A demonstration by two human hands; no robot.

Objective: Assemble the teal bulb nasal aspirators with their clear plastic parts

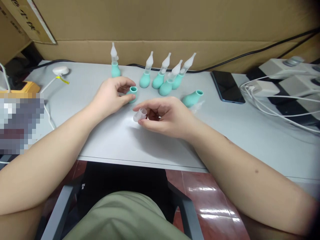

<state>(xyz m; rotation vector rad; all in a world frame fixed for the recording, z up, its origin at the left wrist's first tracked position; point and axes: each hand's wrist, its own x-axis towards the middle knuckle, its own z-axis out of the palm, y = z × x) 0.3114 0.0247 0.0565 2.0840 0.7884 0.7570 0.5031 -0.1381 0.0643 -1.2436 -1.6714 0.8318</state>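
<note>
Teal, round-mouthed bulb point(134, 93) in left hand point(112, 95) — clear, hollow tube point(140, 115) in right hand point(168, 116)

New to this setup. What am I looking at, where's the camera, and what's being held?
No machine here: a person works bare-handed. The single picture comes from a head-worn camera looking forward and down. The left hand holds an open-topped teal bulb; the right hand holds a small clear piece by its side. On the grey table, five teal bulbs with clear necks and white tips stand behind, another open bulb lies tilted, and a dark phone lies farther right.
</note>
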